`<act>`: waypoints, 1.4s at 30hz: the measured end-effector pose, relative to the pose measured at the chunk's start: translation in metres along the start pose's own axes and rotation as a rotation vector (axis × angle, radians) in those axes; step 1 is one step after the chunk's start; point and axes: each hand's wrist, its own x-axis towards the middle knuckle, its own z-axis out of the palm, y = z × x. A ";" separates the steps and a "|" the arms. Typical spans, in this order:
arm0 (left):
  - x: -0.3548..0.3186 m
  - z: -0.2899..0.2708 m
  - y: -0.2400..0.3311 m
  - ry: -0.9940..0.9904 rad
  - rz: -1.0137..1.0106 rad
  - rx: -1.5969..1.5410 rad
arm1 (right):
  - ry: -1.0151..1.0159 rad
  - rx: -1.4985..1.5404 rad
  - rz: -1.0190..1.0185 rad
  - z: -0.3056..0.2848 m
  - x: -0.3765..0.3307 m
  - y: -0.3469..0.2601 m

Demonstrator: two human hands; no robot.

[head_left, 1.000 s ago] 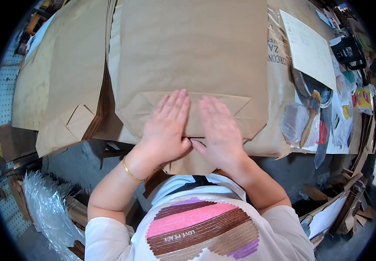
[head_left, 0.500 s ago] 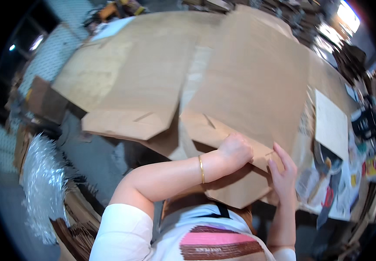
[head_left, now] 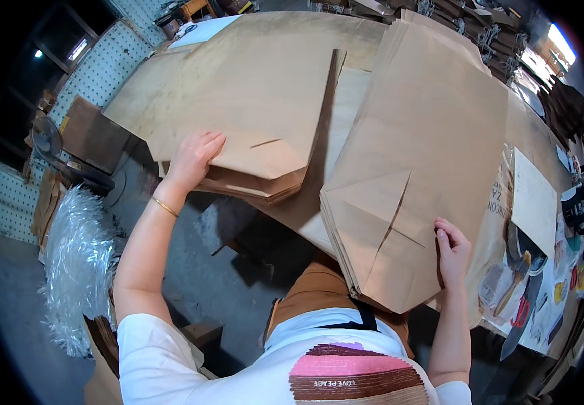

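Note:
Two piles of flat brown paper bags lie on the table. My left hand [head_left: 198, 158] is closed over the near edge of the left pile [head_left: 251, 101], its fingers on the top bag's folded bottom, which has a short slit. The thumb is hidden. On the right pile [head_left: 434, 115], the top bag's near end lies spread in a pointed shape with crossing creases. My right hand [head_left: 452, 253] is at that end's right side, fingers bent and thumb drawn in against the paper edge.
The wooden table [head_left: 163, 94] carries a white board [head_left: 534, 199], red-handled scissors [head_left: 520, 312] and a brush [head_left: 515, 283] at right. A bundle of shiny clear plastic strips [head_left: 79, 270] stands on the floor at left, near a fan [head_left: 47, 138] and a brown carton [head_left: 92, 135].
My left hand has gone from the right pile leftward to the left pile. The folded-bottom bag no longer tops the right pile; a bag with a spread end shows there. The view has shifted slightly.

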 end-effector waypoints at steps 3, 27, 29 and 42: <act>-0.042 0.026 -0.001 -0.131 -0.021 -0.120 | -0.014 -0.029 -0.019 0.001 -0.002 0.003; 0.175 0.063 0.217 -0.658 -0.053 -0.701 | -0.519 -0.704 0.186 -0.065 0.053 -0.019; 0.158 0.066 0.216 -0.528 0.023 -0.567 | -0.545 -0.766 -0.115 -0.066 0.047 -0.015; 0.088 0.068 0.300 -0.463 0.252 -0.620 | -0.410 -0.743 -0.255 0.036 -0.023 -0.030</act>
